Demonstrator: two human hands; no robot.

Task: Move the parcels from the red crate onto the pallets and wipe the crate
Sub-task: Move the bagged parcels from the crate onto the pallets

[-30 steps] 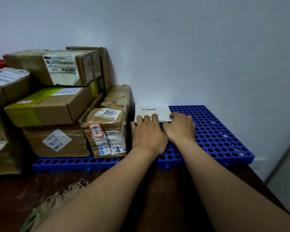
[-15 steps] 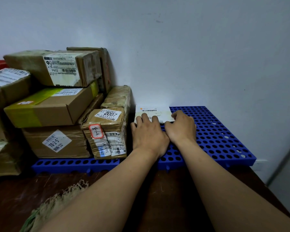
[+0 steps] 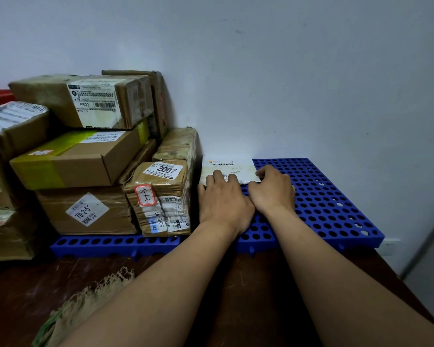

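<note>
While flat on blue pallet [image 3: 324,198], white barcoded parcel [image 3: 226,165] under straight left fingers [image 3: 218,177], in curled right fingers [image 3: 264,173].

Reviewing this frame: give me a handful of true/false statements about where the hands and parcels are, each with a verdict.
1. The left hand and right hand both touch the flat white parcel. True.
2. The flat white parcel lies on bare wood, off any pallet. False: it lies on the blue pallet, close to the wall.
3. The box labelled P802 sits on top of the stack. True.
4. The parcel labelled 2007 stands to the right of both hands. False: it stands to their left, on the pallet.
5. A frayed cloth lies on the dark surface in front of the pallet. True.
</note>
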